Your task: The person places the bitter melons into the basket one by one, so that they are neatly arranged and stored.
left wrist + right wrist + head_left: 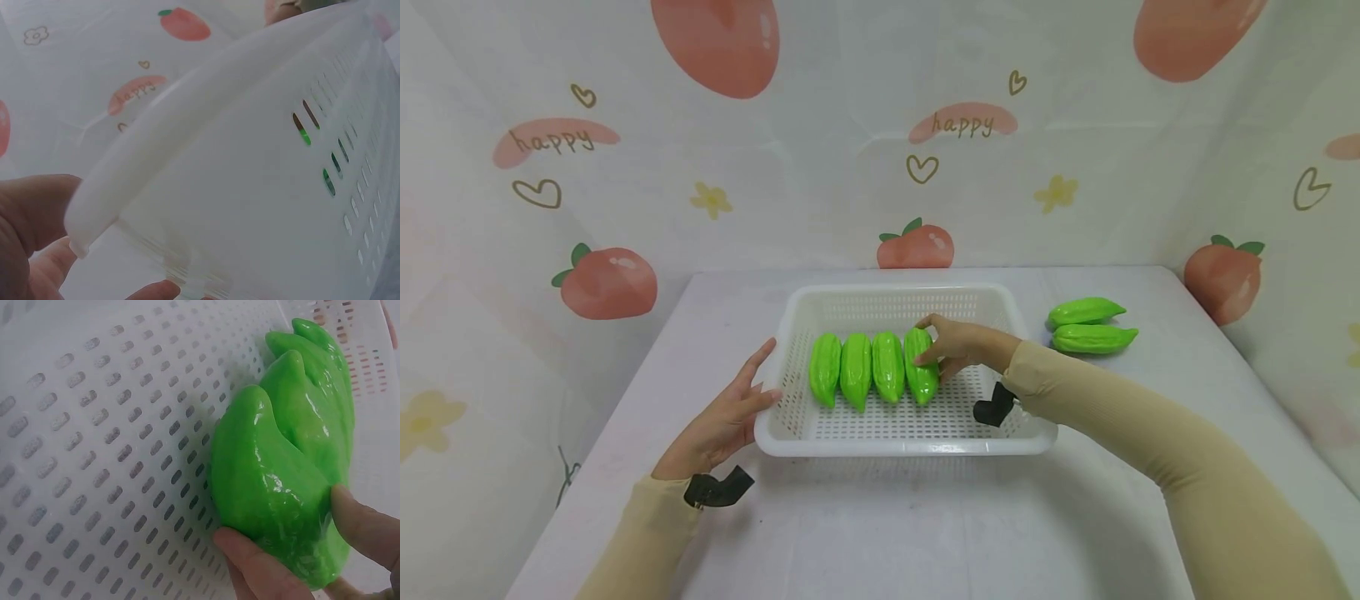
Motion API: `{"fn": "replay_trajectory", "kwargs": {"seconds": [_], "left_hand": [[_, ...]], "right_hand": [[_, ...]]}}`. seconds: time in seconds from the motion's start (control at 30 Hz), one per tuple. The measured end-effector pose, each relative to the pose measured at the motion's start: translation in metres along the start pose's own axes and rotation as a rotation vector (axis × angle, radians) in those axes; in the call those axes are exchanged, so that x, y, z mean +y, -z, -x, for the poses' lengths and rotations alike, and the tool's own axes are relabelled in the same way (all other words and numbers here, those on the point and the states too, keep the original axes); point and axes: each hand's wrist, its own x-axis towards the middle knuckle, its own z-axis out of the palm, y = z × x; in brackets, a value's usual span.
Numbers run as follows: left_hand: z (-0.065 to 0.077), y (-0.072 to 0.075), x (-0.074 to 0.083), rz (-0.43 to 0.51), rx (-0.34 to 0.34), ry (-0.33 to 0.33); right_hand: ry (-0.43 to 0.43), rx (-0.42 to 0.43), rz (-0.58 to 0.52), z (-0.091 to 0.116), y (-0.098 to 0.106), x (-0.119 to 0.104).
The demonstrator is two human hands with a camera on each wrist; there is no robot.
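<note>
A white perforated plastic basket point(880, 447) holds several glossy green bitter melons in a row, tips toward the person. The right hand point(958, 343) grips the rightmost bitter melon point(922, 379), with thumb and fingers on opposite sides of it. The right wrist view shows this bitter melon point(269, 481) lying against its neighbours on the basket floor point(125, 462). At the basket's left side, the left hand point(722, 425) holds the rim. In the left wrist view its thumb meets the rim point(100, 206) while other fingers lie below, partly hidden by the basket wall.
Two more bitter melons point(1093, 338) lie side by side on the white table point(895, 525), right of the basket. Behind the table hangs a white cloth point(820, 183) printed with fruit, hearts and flowers. Black straps point(718, 487) sit at both wrists.
</note>
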Motion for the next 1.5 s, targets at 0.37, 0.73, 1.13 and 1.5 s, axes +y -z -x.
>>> {"fn": "replay_trajectory", "kwargs": {"seconds": [0.37,0.73,1.13,1.5], "left_hand": [[-0.0004,0.0003,0.0004,0.008,-0.003,0.001],[-0.0002,-0.0005,0.0004,0.017,-0.007,-0.001],[0.0001,0.0001,0.0,0.007,-0.009,-0.004],[0.0002,-0.0004,0.0006,0.003,-0.009,0.001]], "right_hand": [[-0.016,-0.02,0.011,-0.0015,-0.0001,-0.0016],[-0.047,-0.038,0.106,-0.0058,0.0026,-0.0012],[-0.04,-0.037,0.087,-0.0073,0.0026,0.0019],[-0.053,-0.033,0.067,-0.0087,0.0028,0.0011]]}}
